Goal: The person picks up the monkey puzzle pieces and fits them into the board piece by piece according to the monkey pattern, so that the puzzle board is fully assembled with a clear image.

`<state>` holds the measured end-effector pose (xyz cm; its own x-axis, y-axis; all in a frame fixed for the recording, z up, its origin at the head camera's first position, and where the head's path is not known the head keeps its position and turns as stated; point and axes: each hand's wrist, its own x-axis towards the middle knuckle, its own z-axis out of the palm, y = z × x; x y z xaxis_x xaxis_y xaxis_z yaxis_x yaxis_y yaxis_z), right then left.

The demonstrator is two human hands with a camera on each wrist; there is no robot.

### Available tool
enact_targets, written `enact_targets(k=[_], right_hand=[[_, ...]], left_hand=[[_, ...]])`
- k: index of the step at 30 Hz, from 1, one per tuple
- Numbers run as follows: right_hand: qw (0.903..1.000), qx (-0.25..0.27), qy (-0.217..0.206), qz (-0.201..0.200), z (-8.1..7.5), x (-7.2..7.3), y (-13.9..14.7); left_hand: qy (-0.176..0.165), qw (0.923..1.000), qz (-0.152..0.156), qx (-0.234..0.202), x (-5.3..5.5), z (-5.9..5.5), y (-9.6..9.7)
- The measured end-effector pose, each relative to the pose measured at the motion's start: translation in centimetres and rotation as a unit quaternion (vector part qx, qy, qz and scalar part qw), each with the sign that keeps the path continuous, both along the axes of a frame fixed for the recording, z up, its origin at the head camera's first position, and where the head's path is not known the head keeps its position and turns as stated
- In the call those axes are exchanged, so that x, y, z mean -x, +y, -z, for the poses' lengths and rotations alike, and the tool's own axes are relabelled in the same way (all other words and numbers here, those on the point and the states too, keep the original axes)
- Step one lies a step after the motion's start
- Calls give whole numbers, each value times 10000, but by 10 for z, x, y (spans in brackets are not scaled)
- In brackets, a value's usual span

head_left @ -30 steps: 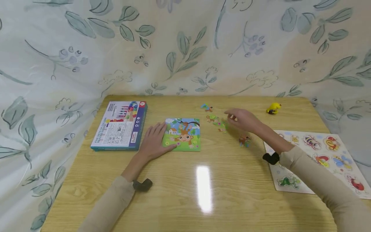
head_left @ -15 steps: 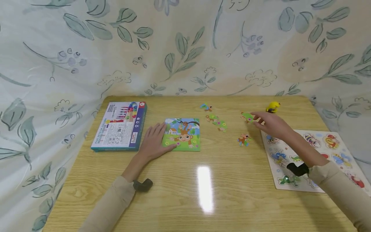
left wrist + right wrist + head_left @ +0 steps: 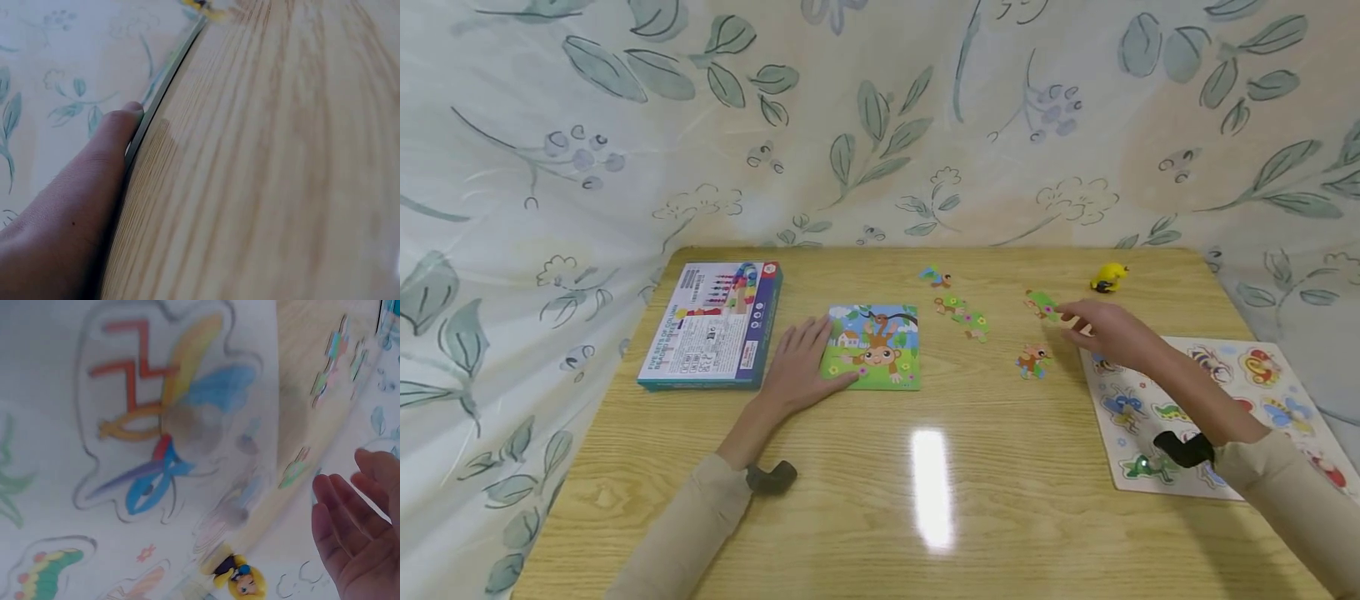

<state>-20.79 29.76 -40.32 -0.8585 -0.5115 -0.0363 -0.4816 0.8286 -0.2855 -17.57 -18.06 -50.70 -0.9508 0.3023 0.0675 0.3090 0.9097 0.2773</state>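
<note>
My left hand [image 3: 796,367] rests with fairly straight fingers on the left side of a square monkey picture puzzle [image 3: 874,348], its thumb along the front edge. In the left wrist view the thumb [image 3: 94,162] lies against the board's thin edge. My right hand [image 3: 1112,332] hovers with loosely bent fingers just right of a green puzzle piece [image 3: 1041,305] lying on the table. The right wrist view shows nothing between its fingers [image 3: 350,512]. Nearer me lies a brown monkey piece [image 3: 1032,361]. Left of these are a blue-brown piece [image 3: 935,277] and joined or touching green pieces [image 3: 964,317].
A boxed beads set [image 3: 709,325] lies on the left of the wooden table [image 3: 850,500]. To the right is a white insect picture board [image 3: 1105,450], partly under my right forearm. A yellow toy figure [image 3: 1108,277] stands behind it. A floral cloth [image 3: 880,125] hangs at the back.
My right hand has moved right from beside the middle pieces. Half a second ago its fingers were at the green piece; now they stand slightly apart from it. The left hand has stayed.
</note>
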Motion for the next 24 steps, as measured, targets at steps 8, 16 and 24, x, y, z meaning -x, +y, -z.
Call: enact_targets(k=[8,16,24], right_hand=[[9994,-228,-185,-171,5,-23,-9],[9984,-234,-497,104,5,-33,-21],[9980,-240,-560,148,9,-34,-25]], left_hand=[[-9,10000,-13,12,-1,-1,1],[38,10000,-19,11,1,-1,0],[84,9999,-1,64,0,1,-1]])
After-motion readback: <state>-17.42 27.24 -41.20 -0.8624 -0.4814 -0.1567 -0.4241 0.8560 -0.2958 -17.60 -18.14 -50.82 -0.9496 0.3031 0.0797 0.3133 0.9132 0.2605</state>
